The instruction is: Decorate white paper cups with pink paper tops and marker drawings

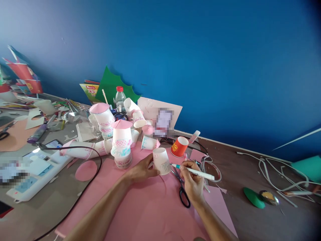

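My left hand [141, 170] grips a white paper cup [160, 156] from its left side, thumb near the lower edge. The cup is tilted slightly and carries dark pen strokes low on its side. In my right hand [192, 180] is a white marker [202, 174], its teal end and tip pointing left, close to the cup's right side. Whether the tip touches the cup I cannot tell. Scissors [184, 195] with black handles lie between the hands on pink paper [145, 214]. A stack of decorated cups [122, 144] with a pink cone top stands left of my left hand.
Behind the cup stands a red paper cup [179, 146]. Another decorated stack [102, 117] and a clear bottle [120, 97] are further back. A black cable [100, 167] curves across the left. White cables [273, 170] and a green oval piece [253, 197] lie right.
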Motion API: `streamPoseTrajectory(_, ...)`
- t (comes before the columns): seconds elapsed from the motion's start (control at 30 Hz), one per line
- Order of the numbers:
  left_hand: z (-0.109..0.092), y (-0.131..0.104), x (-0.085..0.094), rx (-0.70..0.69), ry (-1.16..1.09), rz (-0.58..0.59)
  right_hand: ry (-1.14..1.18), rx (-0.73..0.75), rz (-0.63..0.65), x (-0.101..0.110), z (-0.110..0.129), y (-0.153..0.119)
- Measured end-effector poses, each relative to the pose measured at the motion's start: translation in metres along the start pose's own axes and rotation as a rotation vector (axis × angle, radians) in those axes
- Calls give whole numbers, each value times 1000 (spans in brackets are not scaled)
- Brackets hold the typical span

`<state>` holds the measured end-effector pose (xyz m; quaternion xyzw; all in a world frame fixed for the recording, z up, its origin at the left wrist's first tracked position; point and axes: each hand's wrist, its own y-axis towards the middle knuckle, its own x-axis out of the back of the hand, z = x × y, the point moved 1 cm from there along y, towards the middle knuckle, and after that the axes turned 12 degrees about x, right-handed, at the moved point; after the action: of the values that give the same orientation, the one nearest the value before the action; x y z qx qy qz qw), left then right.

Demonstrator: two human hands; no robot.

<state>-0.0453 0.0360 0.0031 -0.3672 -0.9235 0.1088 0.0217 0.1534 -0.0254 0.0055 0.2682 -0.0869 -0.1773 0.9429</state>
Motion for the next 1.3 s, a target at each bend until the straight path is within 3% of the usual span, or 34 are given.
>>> streamPoseTrajectory(0.5,-4,0,-1,15,10,-13,44,-36,16,0,-4,-2)
streamPoseTrajectory(0.7,0,0,1,17,29,-22,15,-26,-37,0,-1,0)
streamPoseTrajectory(1.07,-4,0,-3,19,22,-43,-38,200,176,-7,13,-12)
streamPoseTrajectory(1.3,-8,-2,-4,53,47,-55,-137,309,215,-7,18,-11)
